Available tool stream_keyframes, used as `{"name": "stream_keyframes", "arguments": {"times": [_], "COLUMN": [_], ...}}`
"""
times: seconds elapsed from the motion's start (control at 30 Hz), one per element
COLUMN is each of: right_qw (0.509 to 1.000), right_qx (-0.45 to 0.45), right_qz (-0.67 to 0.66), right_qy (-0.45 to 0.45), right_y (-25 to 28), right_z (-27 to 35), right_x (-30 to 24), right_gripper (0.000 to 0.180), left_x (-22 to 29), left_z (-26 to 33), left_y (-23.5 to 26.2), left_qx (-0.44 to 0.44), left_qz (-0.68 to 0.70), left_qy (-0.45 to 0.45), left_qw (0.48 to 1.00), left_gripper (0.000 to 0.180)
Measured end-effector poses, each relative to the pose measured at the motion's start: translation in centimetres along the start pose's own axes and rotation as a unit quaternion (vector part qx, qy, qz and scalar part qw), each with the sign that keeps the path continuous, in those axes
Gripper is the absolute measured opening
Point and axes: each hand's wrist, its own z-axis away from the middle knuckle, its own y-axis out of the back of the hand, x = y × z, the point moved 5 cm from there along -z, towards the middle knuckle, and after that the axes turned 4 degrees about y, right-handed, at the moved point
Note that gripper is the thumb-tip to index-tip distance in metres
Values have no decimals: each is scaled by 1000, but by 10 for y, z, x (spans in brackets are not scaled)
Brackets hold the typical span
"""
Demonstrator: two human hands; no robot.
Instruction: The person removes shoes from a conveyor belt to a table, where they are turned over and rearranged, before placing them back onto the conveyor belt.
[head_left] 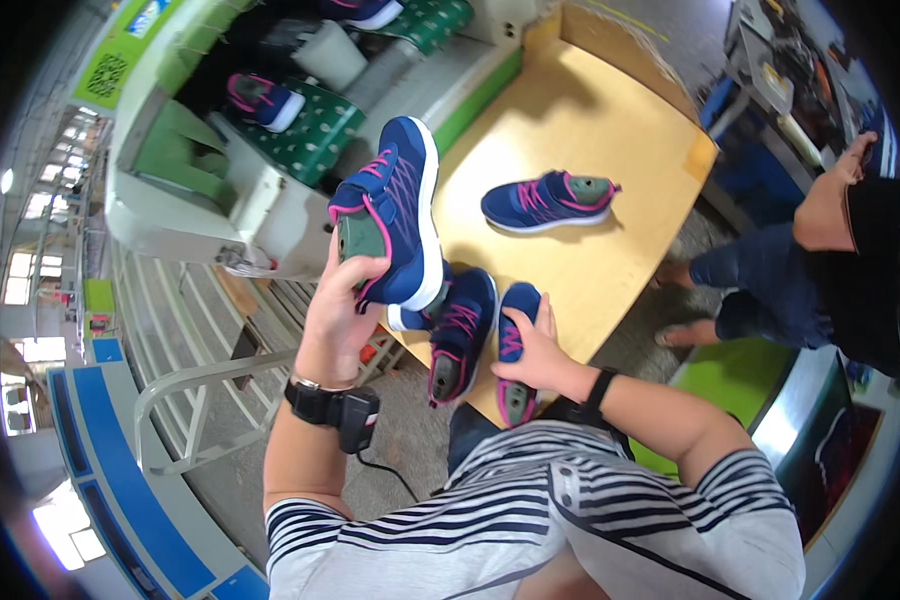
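Observation:
My left hand (pixel 342 305) is closed round the heel of a navy sneaker (pixel 402 215) with pink laces and a white sole. That shoe is raised above the table's left edge, toe pointing away from me, with a green last inside. My right hand (pixel 535 350) grips a second sneaker (pixel 511 310) at the table's near edge, its fingers wrapped over the upper. Between my hands lies a darker sneaker (pixel 462 325) with pink laces. Another shoe (pixel 410 318) is partly hidden behind the raised one. Farther off, a single blue sneaker (pixel 545 203) rests on its sole on the table.
The wooden table (pixel 640 130) has a raised cardboard edge at the back. Left of it stands a machine (pixel 170 215) with a green dotted belt (pixel 305 135) carrying shoes. A metal rack (pixel 200 390) is at the left. At the right stands another person (pixel 850 270) near a green surface (pixel 715 385).

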Motion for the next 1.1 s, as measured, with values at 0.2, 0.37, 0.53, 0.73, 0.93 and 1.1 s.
{"name": "stream_keyframes", "arguments": {"times": [0.2, 0.37, 0.53, 0.73, 0.93, 1.1], "right_qw": [982, 988, 984, 964, 934, 905], "right_qx": [-85, -85, 21, 104, 229, 319], "right_qz": [-33, -126, -173, -241, -183, 36], "right_qy": [163, -35, -36, 32, 202, 278], "right_y": [40, 45, 86, 163, 256, 292], "right_z": [19, 66, 78, 43, -82, -234], "right_x": [-27, 5, 32, -11, -155, -257], "right_gripper": [96, 103, 73, 59, 52, 55], "left_x": [61, 52, 65, 104, 115, 117], "left_z": [-47, -98, -111, -119, -123, -120], "left_y": [2, 5, 18, 27, 40, 47], "left_qx": [125, 399, 396, 321, 332, 339], "left_qz": [-44, -248, -290, -429, -450, -478], "left_qy": [-174, -145, -205, -343, -317, -284], "left_qw": [976, 871, 847, 772, 766, 759], "left_gripper": [48, 124, 113, 87, 92, 94]}}
